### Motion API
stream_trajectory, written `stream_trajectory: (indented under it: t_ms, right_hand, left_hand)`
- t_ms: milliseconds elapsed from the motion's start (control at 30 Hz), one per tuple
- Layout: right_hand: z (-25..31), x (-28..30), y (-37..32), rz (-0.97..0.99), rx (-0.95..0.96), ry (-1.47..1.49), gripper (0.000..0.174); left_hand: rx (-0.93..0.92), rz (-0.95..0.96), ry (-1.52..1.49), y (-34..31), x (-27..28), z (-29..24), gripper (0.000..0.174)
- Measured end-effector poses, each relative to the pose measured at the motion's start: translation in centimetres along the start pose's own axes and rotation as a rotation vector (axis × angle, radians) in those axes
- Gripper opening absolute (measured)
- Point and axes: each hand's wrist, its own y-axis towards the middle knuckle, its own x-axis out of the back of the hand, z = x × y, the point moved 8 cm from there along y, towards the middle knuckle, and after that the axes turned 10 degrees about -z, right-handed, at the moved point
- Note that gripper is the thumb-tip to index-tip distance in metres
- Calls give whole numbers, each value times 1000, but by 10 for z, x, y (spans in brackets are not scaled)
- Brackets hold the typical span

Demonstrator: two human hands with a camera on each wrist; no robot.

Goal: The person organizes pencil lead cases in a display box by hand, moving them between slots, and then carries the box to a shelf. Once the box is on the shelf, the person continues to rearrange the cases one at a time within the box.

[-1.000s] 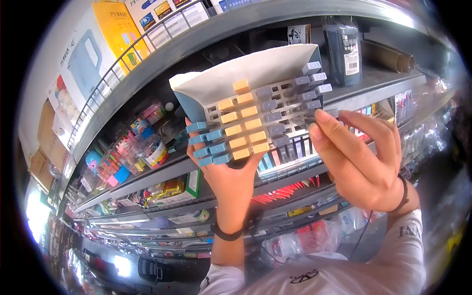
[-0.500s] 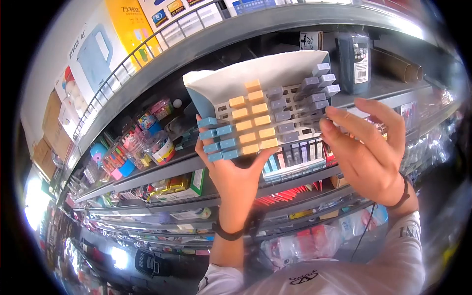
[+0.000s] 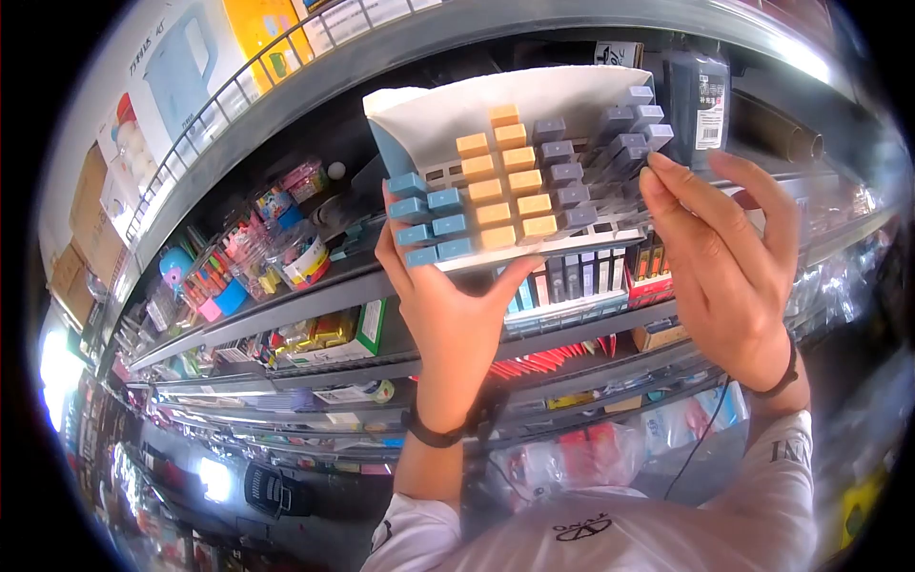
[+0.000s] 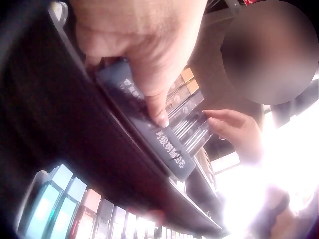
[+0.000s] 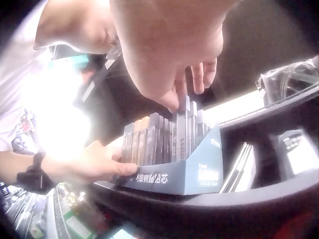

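A blue display box with a white inner back panel (image 3: 562, 88) holds upright cases with blue caps (image 3: 444, 200), yellow caps (image 3: 489, 189) and grey caps (image 3: 567, 173). My left hand (image 3: 453, 319) grips its left part, thumb along the lettered front, as the left wrist view shows of the box (image 4: 172, 149) and hand (image 4: 144, 40). At the box's right side, my right hand (image 3: 729, 262) pinches the top of a grey-capped case. In the right wrist view, thumb and finger of that hand (image 5: 169, 50) meet at the case (image 5: 181, 132), which stands among the others.
Behind the box runs a dark shelf with a bottle in clear wrap (image 3: 699, 110) and a cardboard tube (image 3: 777, 133). Clear tubs of small goods (image 3: 286, 250) stand at the left. Below are a rack of similar cases (image 3: 572, 278) and red packets (image 3: 538, 364).
The box has shifted up and right in the head view, with my left hand still gripping it. My right fingertips have risen from beside the perforated insert to the grey caps at the right.
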Motion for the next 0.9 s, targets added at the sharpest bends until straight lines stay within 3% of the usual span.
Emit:
stream_trajectory:
  t_ms: [333, 467, 700, 900]
  right_hand:
    - [-9, -11, 3, 160, -56, 179, 50]
    - [-30, -11, -6, 63, -178, 293, 62]
    - [-20, -5, -12, 28, -192, 196, 61]
    - [-9, -7, -2, -65, -106, 70, 40]
  left_hand:
    - [-15, -2, 23, 8, 4, -15, 124]
    - [-61, -13, 19, 14, 4, -17, 127]
    - [-8, 11, 49, 15, 4, -16, 131]
    - [-4, 20, 39, 13, 4, -15, 131]
